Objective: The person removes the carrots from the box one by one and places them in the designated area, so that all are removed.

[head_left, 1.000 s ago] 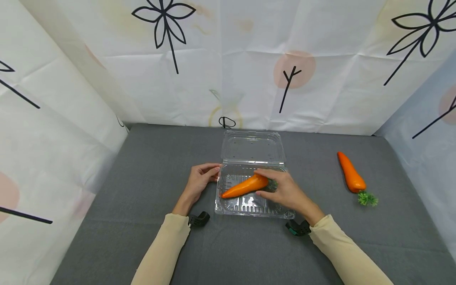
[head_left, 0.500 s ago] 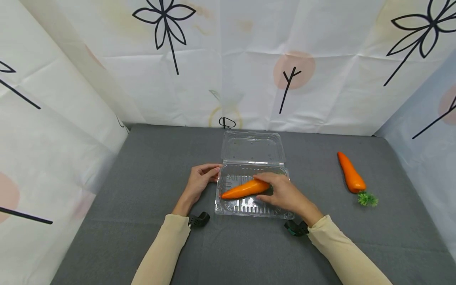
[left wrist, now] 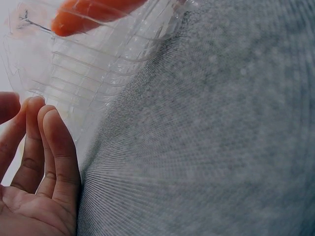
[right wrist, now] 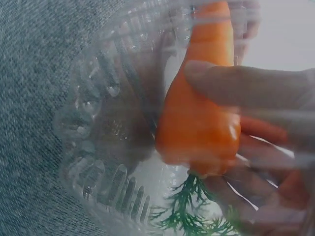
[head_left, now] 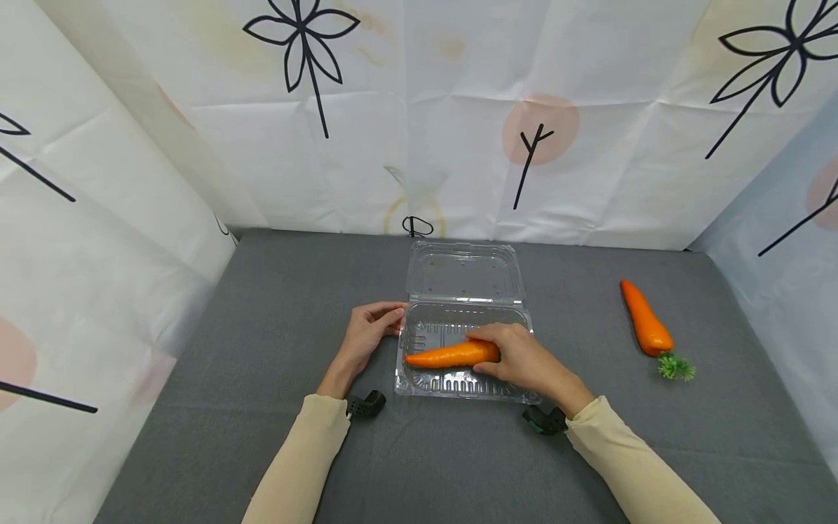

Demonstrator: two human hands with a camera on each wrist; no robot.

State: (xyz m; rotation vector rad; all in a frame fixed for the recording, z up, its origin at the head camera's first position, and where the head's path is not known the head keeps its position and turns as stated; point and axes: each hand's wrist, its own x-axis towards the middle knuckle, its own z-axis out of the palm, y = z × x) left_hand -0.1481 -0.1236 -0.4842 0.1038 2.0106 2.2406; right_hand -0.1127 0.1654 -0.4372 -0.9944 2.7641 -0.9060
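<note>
A clear plastic clamshell box point(head_left: 432, 327) lies with its lid point(head_left: 466, 271) folded back. Inside its base is an orange carrot point(head_left: 448, 355), tip pointing left. My right hand point(head_left: 520, 356) grips the carrot's thick end, thumb on the near side. The green leafy top point(right wrist: 194, 204) shows under that hand in the right wrist view but is hidden in the head view. My left hand point(head_left: 368, 331) pinches the box's left rim between thumb and fingers; the left wrist view shows its fingers point(left wrist: 61, 142) at the clear plastic.
A second carrot point(head_left: 644, 320) with a green top point(head_left: 676, 366) lies on the grey tabletop point(head_left: 294, 291) to the right of the box. White patterned cloth point(head_left: 458, 167) walls the back and both sides.
The carrot's thick end has come down and toward the near side, so it lies more level across the box. My right hand has moved with it. The left hand stays put.
</note>
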